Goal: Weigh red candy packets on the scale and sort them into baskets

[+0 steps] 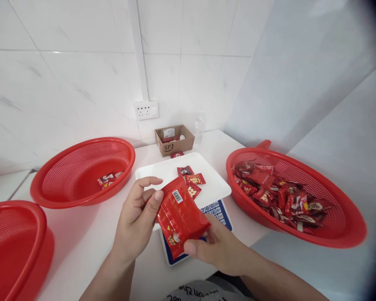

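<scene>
A glossy red packet point(184, 215) with a small barcode label is held up between both hands, above the front of a scale. My left hand point(138, 217) grips its left edge between thumb and fingers, with the index finger raised off it. The lower right corner is pinched by my right hand point(217, 248), whose fingers are partly hidden behind the packet. Beyond it, several small red packets point(195, 179) lie on the scale's white tray point(216, 184). Part of the blue keypad point(219, 212) shows under the packet and tray.
To the right, a red basket point(347, 217) holds many red packets. Another red basket point(56, 167) at the left contains a few packets; a third basket point(28, 225) sits nearer. A cardboard box point(181, 144) with packets stands behind the tray, near a clear plastic bottle point(199, 127).
</scene>
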Demonstrator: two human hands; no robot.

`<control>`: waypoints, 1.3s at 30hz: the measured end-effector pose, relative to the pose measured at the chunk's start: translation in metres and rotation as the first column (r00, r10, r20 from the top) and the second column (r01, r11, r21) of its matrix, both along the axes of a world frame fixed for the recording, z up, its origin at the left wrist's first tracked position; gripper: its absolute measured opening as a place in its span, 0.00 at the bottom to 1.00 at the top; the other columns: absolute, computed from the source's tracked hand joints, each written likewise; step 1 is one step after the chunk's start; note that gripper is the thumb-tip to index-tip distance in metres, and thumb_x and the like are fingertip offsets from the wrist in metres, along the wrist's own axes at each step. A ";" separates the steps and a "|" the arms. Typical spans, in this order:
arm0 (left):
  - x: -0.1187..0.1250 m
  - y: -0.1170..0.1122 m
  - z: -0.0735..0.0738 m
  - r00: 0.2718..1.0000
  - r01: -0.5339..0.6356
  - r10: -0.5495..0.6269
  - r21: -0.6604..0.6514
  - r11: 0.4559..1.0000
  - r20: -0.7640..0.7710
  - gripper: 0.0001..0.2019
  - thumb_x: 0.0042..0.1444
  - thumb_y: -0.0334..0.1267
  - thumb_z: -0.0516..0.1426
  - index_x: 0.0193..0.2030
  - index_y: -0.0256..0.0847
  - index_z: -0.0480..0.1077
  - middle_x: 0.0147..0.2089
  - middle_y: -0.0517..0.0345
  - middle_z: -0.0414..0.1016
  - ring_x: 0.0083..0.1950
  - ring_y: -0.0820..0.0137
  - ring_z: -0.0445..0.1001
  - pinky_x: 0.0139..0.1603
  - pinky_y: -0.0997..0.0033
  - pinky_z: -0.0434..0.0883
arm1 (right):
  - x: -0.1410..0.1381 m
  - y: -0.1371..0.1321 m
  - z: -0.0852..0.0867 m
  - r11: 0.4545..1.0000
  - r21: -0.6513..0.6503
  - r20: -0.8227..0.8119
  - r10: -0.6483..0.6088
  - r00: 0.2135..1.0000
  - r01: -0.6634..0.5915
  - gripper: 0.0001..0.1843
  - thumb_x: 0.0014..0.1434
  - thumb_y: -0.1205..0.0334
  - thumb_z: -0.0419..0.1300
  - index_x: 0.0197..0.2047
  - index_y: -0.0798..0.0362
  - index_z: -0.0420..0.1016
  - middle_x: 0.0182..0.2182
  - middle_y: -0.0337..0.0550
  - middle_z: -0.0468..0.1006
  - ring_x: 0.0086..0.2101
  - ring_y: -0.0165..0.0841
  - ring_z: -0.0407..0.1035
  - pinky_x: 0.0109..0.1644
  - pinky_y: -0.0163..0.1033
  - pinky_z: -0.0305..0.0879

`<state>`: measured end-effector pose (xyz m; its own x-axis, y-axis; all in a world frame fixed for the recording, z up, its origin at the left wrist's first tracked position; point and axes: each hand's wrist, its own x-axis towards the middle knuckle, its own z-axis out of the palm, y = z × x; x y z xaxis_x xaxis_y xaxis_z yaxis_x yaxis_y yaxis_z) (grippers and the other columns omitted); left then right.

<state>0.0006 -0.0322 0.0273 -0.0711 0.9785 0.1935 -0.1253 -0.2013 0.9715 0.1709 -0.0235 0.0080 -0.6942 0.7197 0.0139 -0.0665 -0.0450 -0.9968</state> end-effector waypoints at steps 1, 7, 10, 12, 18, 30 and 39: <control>0.001 -0.001 0.000 1.000 -0.007 0.008 0.026 1.000 -0.021 0.10 0.59 0.45 0.54 0.44 0.45 0.63 0.19 0.70 0.59 0.17 0.81 0.54 0.16 0.85 0.55 | -0.001 0.000 0.000 1.000 -0.027 -0.037 -0.005 0.999 0.004 0.18 0.52 0.45 0.60 0.31 0.53 0.68 0.26 0.36 0.65 0.27 0.27 0.57 0.32 0.34 0.57; -0.002 -0.004 -0.006 0.996 0.034 -0.026 0.097 0.995 -0.081 0.14 0.61 0.49 0.51 0.49 0.44 0.62 0.21 0.67 0.59 0.19 0.78 0.57 0.19 0.80 0.58 | -0.004 -0.001 -0.005 0.989 -0.147 -0.061 -0.033 0.998 0.024 0.24 0.48 0.39 0.61 0.30 0.54 0.70 0.22 0.35 0.63 0.24 0.25 0.55 0.30 0.34 0.56; -0.005 -0.004 -0.008 0.993 0.114 -0.108 0.123 0.986 -0.056 0.21 0.57 0.57 0.50 0.48 0.43 0.62 0.26 0.63 0.65 0.23 0.76 0.60 0.23 0.78 0.61 | -0.005 -0.002 -0.003 0.994 -0.093 -0.091 -0.065 0.994 0.056 0.22 0.50 0.41 0.61 0.31 0.54 0.71 0.24 0.36 0.65 0.25 0.26 0.56 0.31 0.34 0.57; -0.006 -0.003 -0.007 0.982 0.174 -0.161 0.129 0.976 -0.104 0.22 0.53 0.60 0.52 0.41 0.42 0.64 0.28 0.61 0.66 0.25 0.75 0.61 0.25 0.77 0.61 | -0.005 -0.002 -0.001 0.995 -0.054 -0.112 -0.087 0.990 0.082 0.21 0.51 0.42 0.60 0.31 0.54 0.71 0.23 0.36 0.66 0.25 0.26 0.56 0.32 0.35 0.59; -0.005 -0.001 -0.004 0.914 0.343 -0.332 0.008 0.939 -0.234 0.14 0.56 0.49 0.55 0.32 0.38 0.67 0.29 0.58 0.68 0.30 0.71 0.65 0.31 0.73 0.63 | -0.007 -0.001 0.001 0.993 0.032 -0.155 -0.105 0.982 0.112 0.16 0.54 0.48 0.59 0.31 0.53 0.70 0.23 0.36 0.66 0.24 0.26 0.57 0.32 0.35 0.62; 0.004 -0.002 -0.001 0.933 0.284 -0.272 0.014 0.959 -0.236 0.14 0.57 0.45 0.55 0.28 0.37 0.66 0.27 0.59 0.65 0.28 0.72 0.64 0.28 0.73 0.62 | -0.003 0.001 -0.007 0.977 0.167 -0.115 -0.114 0.987 0.133 0.14 0.57 0.50 0.57 0.32 0.53 0.72 0.27 0.40 0.72 0.29 0.30 0.65 0.36 0.37 0.64; 0.003 -0.004 -0.006 0.934 0.317 -0.310 0.011 0.948 -0.175 0.15 0.57 0.48 0.55 0.27 0.38 0.65 0.25 0.60 0.64 0.27 0.72 0.62 0.28 0.73 0.62 | 0.001 -0.002 0.002 0.953 0.273 -0.020 -0.132 0.991 0.132 0.14 0.58 0.51 0.56 0.30 0.53 0.69 0.23 0.37 0.69 0.25 0.27 0.61 0.29 0.34 0.61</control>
<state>0.0039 -0.0357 0.0216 0.2749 0.9374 0.2139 -0.0225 -0.2161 0.9761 0.1722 -0.0257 0.0104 -0.5933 0.7733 0.2236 -0.0547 0.2385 -0.9696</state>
